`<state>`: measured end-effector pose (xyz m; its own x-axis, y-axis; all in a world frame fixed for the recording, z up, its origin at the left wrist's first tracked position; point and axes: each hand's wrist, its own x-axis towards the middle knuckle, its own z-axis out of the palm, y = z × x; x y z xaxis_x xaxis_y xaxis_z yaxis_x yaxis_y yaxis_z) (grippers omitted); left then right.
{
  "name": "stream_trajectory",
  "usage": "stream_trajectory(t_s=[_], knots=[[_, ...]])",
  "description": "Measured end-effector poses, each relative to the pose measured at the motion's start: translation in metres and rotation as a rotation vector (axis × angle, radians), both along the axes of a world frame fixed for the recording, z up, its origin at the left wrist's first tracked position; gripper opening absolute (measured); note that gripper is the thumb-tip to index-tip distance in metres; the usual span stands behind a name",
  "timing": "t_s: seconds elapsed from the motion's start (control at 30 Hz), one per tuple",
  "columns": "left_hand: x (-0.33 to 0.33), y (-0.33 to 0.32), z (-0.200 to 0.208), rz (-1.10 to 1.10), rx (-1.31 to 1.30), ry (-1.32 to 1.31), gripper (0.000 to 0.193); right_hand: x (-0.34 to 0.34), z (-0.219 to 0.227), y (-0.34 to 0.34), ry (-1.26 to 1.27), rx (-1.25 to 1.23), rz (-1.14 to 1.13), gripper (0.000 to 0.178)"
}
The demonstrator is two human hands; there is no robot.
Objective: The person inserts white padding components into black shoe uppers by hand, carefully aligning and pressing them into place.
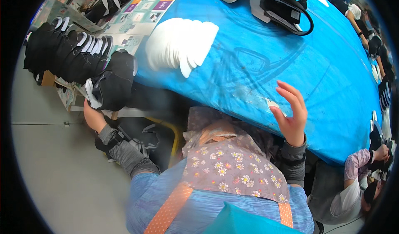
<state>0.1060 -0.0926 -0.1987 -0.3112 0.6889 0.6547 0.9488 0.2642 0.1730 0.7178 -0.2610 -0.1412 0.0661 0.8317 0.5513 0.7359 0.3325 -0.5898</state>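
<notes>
At the left, my left hand (94,117) closes on the lower end of a black shoe upper (114,86) with a pale grey edge; most of its fingers are hidden by the upper. This piece stands at the near end of a row of similar black shoe uppers (62,53). My right hand (293,115) is raised over the near edge of the blue-covered table (332,105), fingers apart and holding nothing. Beyond it, a fanned stack of white insole-shaped pieces (178,43) lies on the table.
Black-and-white shoe parts (278,9) lie at the table's far side. Below my left arm is a dark bin with a yellow rim (175,140). Printed sheets (145,9) cover the surface at the back left. A co-worker's hand (381,153) works at the right.
</notes>
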Motion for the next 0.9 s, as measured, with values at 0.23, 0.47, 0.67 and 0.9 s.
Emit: stream_trajectory(t_s=[0.23, 0.47, 0.67, 0.9], knots=[[0.099, 0.020, -0.030, -0.442, 0.808, -0.511, 0.055, -0.013, -0.009, 0.007, -0.044, -0.024, 0.079, 0.045], [0.094, 0.039, -0.050, -0.269, 0.506, 0.262, 0.109, -0.002, -0.019, -0.008, -0.042, -0.082, 0.056, 0.041], [0.071, 0.050, -0.048, -0.110, 0.372, 0.024, 0.114, 0.007, -0.027, -0.016, 0.016, -0.094, -0.009, 0.042], [0.275, -0.001, 0.026, -1.026, 0.727, 0.152, 0.147, -0.009, -0.002, 0.006, 0.173, -0.050, 0.200, 0.031]])
